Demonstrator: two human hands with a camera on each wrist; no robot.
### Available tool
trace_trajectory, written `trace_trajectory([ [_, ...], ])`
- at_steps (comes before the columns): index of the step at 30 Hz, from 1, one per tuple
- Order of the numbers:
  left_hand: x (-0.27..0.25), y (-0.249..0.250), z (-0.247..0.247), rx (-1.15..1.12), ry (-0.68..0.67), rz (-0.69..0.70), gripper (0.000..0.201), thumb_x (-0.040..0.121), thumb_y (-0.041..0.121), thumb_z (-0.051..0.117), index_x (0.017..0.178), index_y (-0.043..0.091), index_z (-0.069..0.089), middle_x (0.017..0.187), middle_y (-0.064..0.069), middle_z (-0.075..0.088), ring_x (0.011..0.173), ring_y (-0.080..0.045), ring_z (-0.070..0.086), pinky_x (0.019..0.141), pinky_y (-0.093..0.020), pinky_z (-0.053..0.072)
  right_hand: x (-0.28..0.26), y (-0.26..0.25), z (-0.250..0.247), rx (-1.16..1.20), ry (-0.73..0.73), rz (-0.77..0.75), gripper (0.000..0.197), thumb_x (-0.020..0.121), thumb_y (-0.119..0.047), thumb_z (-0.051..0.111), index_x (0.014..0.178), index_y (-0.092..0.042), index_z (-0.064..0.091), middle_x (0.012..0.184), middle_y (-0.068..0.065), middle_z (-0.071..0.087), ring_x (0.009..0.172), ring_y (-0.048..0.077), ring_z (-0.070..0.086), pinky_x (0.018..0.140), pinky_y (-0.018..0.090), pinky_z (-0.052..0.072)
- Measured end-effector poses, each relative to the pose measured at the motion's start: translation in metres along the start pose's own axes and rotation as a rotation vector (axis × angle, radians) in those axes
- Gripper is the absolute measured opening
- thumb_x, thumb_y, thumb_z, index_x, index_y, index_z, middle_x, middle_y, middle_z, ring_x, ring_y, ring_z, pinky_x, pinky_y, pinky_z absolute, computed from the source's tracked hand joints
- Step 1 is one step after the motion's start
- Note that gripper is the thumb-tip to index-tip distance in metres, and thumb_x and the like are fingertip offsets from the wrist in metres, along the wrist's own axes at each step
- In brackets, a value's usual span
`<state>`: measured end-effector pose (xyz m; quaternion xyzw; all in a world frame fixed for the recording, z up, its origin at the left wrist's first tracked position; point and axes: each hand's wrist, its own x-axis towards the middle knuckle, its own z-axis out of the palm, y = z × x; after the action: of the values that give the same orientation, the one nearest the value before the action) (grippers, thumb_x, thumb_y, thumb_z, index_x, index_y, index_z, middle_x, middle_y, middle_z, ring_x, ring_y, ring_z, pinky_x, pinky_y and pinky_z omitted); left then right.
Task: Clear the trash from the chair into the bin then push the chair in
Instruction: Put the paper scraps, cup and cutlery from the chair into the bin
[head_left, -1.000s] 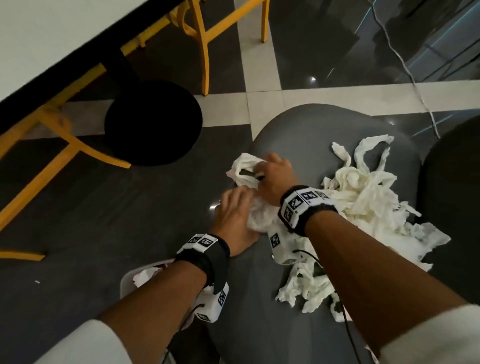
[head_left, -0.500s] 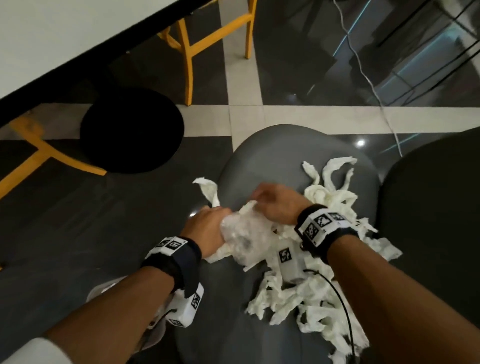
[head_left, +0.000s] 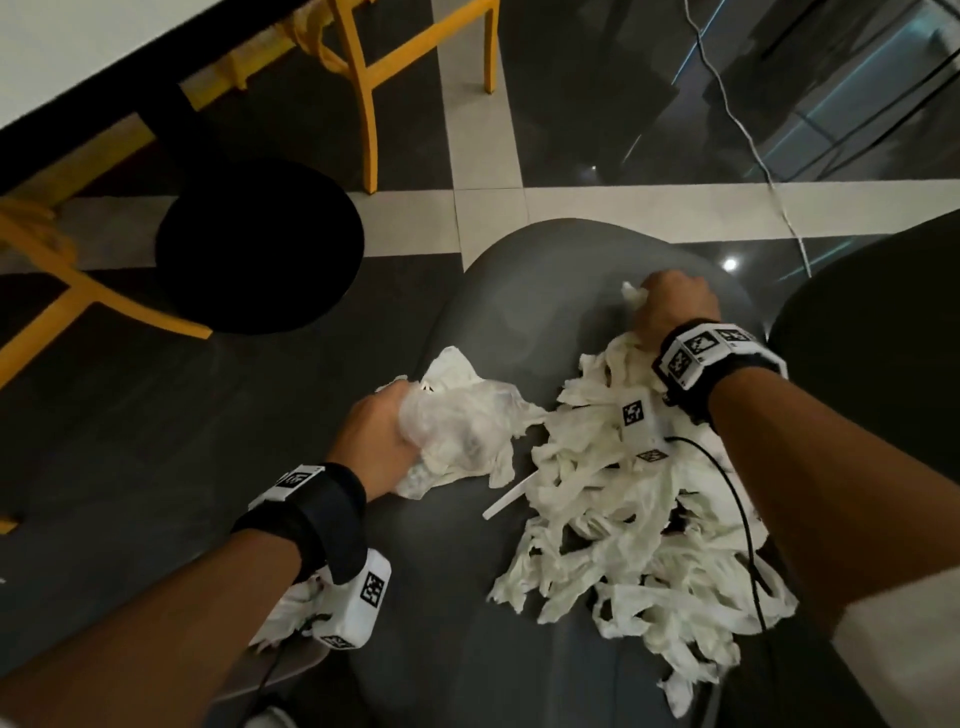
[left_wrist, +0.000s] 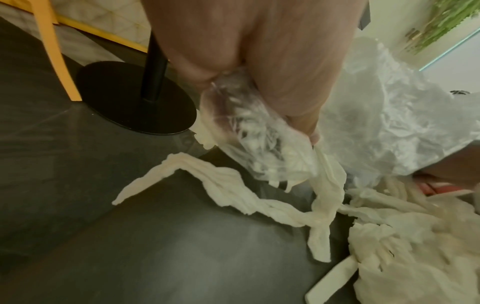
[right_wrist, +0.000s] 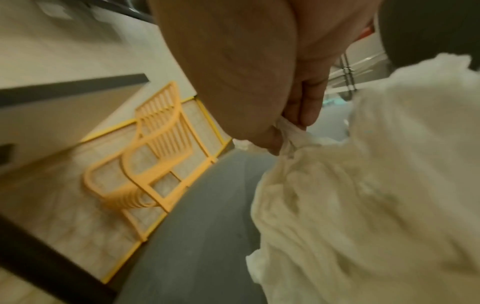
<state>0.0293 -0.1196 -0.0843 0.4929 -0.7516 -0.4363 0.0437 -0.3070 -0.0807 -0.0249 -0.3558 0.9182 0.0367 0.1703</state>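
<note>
A grey chair seat carries a heap of torn white tissue strips on its right half. My left hand grips a crumpled clear plastic wrap stuffed with tissue at the seat's left edge; the left wrist view shows the plastic wrap squeezed in the fist with a tissue strip trailing. My right hand clutches the top of the tissue heap at the seat's far right, and its fingers pinch tissue. A light bin with tissue inside sits on the floor under my left forearm.
A black round table base stands on the dark floor left of the chair, under a white tabletop. Yellow chairs stand beyond it. A dark chair back rises at the right. A white cable crosses the floor.
The hands have parted: my right hand moved right and away to the top of the tissue heap, while my left hand kept the plastic wad and drew it toward the seat's left edge.
</note>
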Motion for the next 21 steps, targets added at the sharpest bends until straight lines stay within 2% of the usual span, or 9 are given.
trace_trajectory([
  [4, -0.019, -0.011, -0.010, -0.110, 0.009, -0.078, 0.009, 0.082, 0.018, 0.061, 0.081, 0.025, 0.056, 0.081, 0.007, 0.064, 0.078, -0.018, 0.062, 0.069, -0.030, 0.050, -0.034, -0.024, -0.049, 0.009, 0.077, -0.115, 0.026, 0.087, -0.007, 0.052, 0.106, -0.009, 0.070, 0.101, 0.017, 0.067, 0.090, 0.037, 0.063, 0.079, 0.040, 0.054],
  [7, -0.036, -0.014, -0.022, -0.167, 0.015, -0.106, 0.007, 0.082, 0.020, 0.062, 0.080, 0.026, 0.057, 0.081, 0.007, 0.066, 0.076, -0.015, 0.064, 0.066, -0.029, 0.050, -0.070, -0.033, -0.088, 0.022, -0.009, -0.149, 0.030, 0.090, -0.009, 0.050, 0.113, -0.011, 0.069, 0.101, 0.014, 0.063, 0.085, 0.029, 0.054, 0.074, 0.033, 0.044],
  [9, -0.052, -0.017, -0.032, -0.211, 0.022, -0.100, 0.010, 0.082, 0.018, 0.062, 0.078, 0.026, 0.058, 0.080, 0.007, 0.067, 0.073, -0.012, 0.063, 0.064, -0.026, 0.046, -0.103, -0.037, -0.108, 0.014, -0.078, -0.162, 0.033, 0.091, -0.010, 0.047, 0.115, -0.014, 0.069, 0.109, 0.015, 0.066, 0.090, 0.029, 0.058, 0.076, 0.032, 0.043],
  [10, -0.059, -0.018, -0.037, -0.228, 0.024, -0.096, 0.011, 0.082, 0.018, 0.062, 0.077, 0.026, 0.058, 0.079, 0.007, 0.067, 0.072, -0.012, 0.062, 0.064, -0.025, 0.046, -0.119, -0.039, -0.114, 0.017, -0.098, -0.159, 0.033, 0.092, -0.013, 0.044, 0.112, -0.016, 0.070, 0.109, 0.014, 0.068, 0.090, 0.030, 0.062, 0.077, 0.032, 0.045],
  [12, -0.077, -0.022, -0.046, -0.247, 0.020, -0.101, 0.010, 0.083, 0.020, 0.060, 0.077, 0.027, 0.057, 0.080, 0.006, 0.068, 0.072, -0.013, 0.063, 0.063, -0.026, 0.046, -0.153, -0.049, -0.117, 0.074, -0.103, -0.164, 0.030, 0.094, -0.022, 0.041, 0.094, -0.013, 0.070, 0.095, 0.012, 0.072, 0.081, 0.027, 0.068, 0.077, 0.034, 0.052],
  [13, -0.086, -0.025, -0.051, -0.250, 0.014, -0.102, 0.008, 0.084, 0.020, 0.059, 0.078, 0.026, 0.058, 0.080, 0.005, 0.068, 0.073, -0.014, 0.065, 0.063, -0.026, 0.047, -0.169, -0.057, -0.112, 0.146, -0.107, -0.173, 0.033, 0.095, -0.025, 0.041, 0.087, -0.010, 0.069, 0.087, 0.012, 0.074, 0.075, 0.026, 0.070, 0.077, 0.038, 0.058],
  [15, -0.105, -0.031, -0.060, -0.267, 0.012, -0.099, 0.006, 0.084, 0.020, 0.059, 0.081, 0.024, 0.059, 0.082, 0.004, 0.069, 0.075, -0.014, 0.066, 0.064, -0.027, 0.048, -0.200, -0.080, -0.095, 0.413, -0.168, -0.157, 0.035, 0.095, -0.028, 0.045, 0.082, -0.005, 0.068, 0.086, 0.015, 0.074, 0.072, 0.028, 0.074, 0.076, 0.048, 0.062],
  [18, -0.131, -0.046, -0.073, -0.323, 0.000, -0.091, 0.009, 0.085, 0.014, 0.058, 0.085, 0.023, 0.061, 0.084, 0.005, 0.069, 0.077, -0.011, 0.064, 0.065, -0.025, 0.047, -0.239, -0.123, -0.055, 0.670, -0.300, -0.137, 0.033, 0.094, -0.020, 0.044, 0.072, -0.006, 0.064, 0.078, 0.016, 0.072, 0.069, 0.029, 0.075, 0.075, 0.051, 0.062],
  [21, -0.158, -0.089, -0.092, -0.364, -0.011, -0.140, 0.013, 0.085, 0.010, 0.060, 0.092, 0.020, 0.064, 0.089, 0.005, 0.071, 0.082, -0.007, 0.066, 0.070, -0.024, 0.050, -0.281, -0.182, 0.008, 0.774, -0.521, -0.127, 0.031, 0.094, -0.011, 0.042, 0.081, 0.003, 0.066, 0.083, 0.017, 0.073, 0.071, 0.027, 0.075, 0.079, 0.050, 0.062],
])
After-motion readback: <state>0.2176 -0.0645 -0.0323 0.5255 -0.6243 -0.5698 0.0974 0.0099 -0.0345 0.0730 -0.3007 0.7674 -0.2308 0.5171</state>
